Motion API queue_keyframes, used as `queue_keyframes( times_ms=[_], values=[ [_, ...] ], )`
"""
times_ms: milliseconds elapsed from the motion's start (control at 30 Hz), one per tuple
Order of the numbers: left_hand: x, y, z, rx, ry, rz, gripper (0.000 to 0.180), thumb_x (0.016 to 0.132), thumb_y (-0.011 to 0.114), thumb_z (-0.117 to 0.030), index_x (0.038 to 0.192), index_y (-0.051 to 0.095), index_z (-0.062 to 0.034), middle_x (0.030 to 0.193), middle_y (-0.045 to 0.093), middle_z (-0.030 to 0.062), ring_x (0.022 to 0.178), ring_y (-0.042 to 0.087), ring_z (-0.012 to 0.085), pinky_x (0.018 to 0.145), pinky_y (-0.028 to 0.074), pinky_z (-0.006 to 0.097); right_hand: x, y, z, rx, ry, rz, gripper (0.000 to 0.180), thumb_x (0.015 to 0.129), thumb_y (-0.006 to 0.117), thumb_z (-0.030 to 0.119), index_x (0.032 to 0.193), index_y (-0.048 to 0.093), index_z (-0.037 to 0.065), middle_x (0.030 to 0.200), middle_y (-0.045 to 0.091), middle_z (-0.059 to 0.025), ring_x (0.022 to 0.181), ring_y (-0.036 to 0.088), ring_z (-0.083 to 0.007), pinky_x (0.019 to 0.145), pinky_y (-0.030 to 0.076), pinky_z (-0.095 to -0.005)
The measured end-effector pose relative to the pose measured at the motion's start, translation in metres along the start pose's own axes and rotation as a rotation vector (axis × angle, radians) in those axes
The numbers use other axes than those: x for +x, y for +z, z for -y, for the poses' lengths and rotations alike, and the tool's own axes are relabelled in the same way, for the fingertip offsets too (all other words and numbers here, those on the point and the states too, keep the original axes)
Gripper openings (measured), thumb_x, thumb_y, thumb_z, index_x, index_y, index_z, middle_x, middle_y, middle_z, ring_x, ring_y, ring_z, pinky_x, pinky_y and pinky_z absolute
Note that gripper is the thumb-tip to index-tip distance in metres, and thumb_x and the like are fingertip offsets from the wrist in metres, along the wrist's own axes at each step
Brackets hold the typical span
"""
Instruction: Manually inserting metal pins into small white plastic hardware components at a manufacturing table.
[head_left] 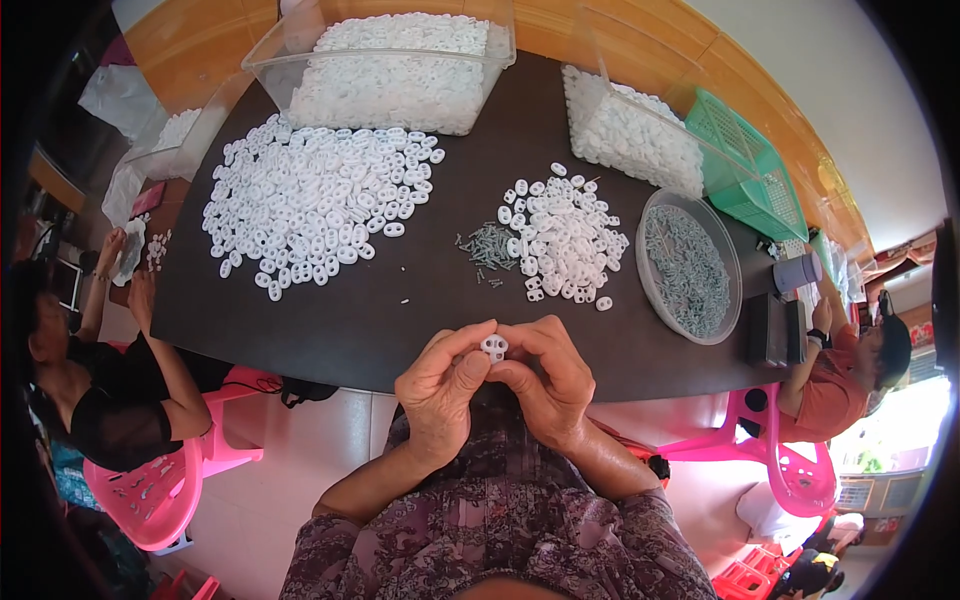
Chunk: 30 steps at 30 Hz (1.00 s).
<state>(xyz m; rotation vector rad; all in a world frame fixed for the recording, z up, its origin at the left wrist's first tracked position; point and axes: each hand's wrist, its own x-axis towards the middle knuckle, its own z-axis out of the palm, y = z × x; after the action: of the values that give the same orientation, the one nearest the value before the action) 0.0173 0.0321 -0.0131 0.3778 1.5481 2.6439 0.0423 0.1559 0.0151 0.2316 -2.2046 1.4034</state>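
Between the fingertips of my left hand (445, 385) and my right hand (545, 375) is a small white plastic piece with holes (494, 347). Both hands pinch it just off the table's near edge, and fingers cover part of it. Beyond them on the dark table lies a pile of white pieces with several holes (570, 235). A little heap of small grey screws (490, 246) touches that pile's left side. Farther left spreads a larger pile of white oval two-hole pieces (320, 195).
At the back stand clear bins of white pieces (395, 75) (635, 130). A round tub (737, 290) of screws sits right, near a green basket (750, 165) and a black box (768, 330). People sit left (110, 370) and right (825, 390) on pink chairs.
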Motion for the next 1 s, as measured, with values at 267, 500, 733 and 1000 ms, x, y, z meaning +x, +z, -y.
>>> queue_keyframes(
  times_ms=[267, 500, 733, 1000],
  values=[
    [-0.001, 0.001, 0.006, 0.162, 0.144, -0.023, 0.029, 0.092, 0.061, -0.018, 0.113, 0.063, 0.0014, 0.092, 0.058, 0.0035, 0.079, 0.053, 0.0089, 0.070, 0.042, 0.020, -0.001, 0.009, -0.003, -0.136, -0.148, -0.104, 0.032, 0.072, 0.074, 0.005, 0.101, 0.063, -0.002, 0.085, 0.063, -0.0098, 0.070, 0.056, -0.0216, 0.059, 0.045, -0.0292],
    [-0.002, 0.002, 0.014, 0.207, 0.231, -0.029, 0.026, 0.094, 0.058, -0.018, 0.111, 0.062, 0.0019, 0.090, 0.058, 0.0035, 0.076, 0.051, 0.0086, 0.068, 0.043, 0.020, -0.004, 0.012, -0.008, -0.134, -0.177, -0.136, 0.031, 0.073, 0.074, 0.006, 0.100, 0.063, -0.002, 0.085, 0.063, -0.0100, 0.071, 0.057, -0.0226, 0.060, 0.045, -0.0298],
    [-0.002, 0.004, 0.012, 0.138, 0.219, -0.035, 0.024, 0.095, 0.056, -0.018, 0.108, 0.062, 0.0021, 0.087, 0.056, 0.0027, 0.073, 0.049, 0.0073, 0.065, 0.042, 0.020, -0.005, 0.015, -0.009, -0.146, -0.201, -0.141, 0.031, 0.073, 0.074, 0.007, 0.100, 0.063, -0.002, 0.084, 0.062, -0.0103, 0.070, 0.056, -0.0234, 0.060, 0.045, -0.0306],
    [-0.001, 0.003, 0.011, 0.131, 0.207, -0.019, 0.024, 0.096, 0.054, -0.017, 0.108, 0.061, 0.0030, 0.085, 0.053, 0.0017, 0.072, 0.047, 0.0064, 0.064, 0.040, 0.019, -0.005, 0.018, -0.009, -0.147, -0.198, -0.154, 0.030, 0.074, 0.074, 0.007, 0.100, 0.062, -0.001, 0.083, 0.061, -0.0102, 0.070, 0.056, -0.0239, 0.060, 0.045, -0.0308]
  ],
)
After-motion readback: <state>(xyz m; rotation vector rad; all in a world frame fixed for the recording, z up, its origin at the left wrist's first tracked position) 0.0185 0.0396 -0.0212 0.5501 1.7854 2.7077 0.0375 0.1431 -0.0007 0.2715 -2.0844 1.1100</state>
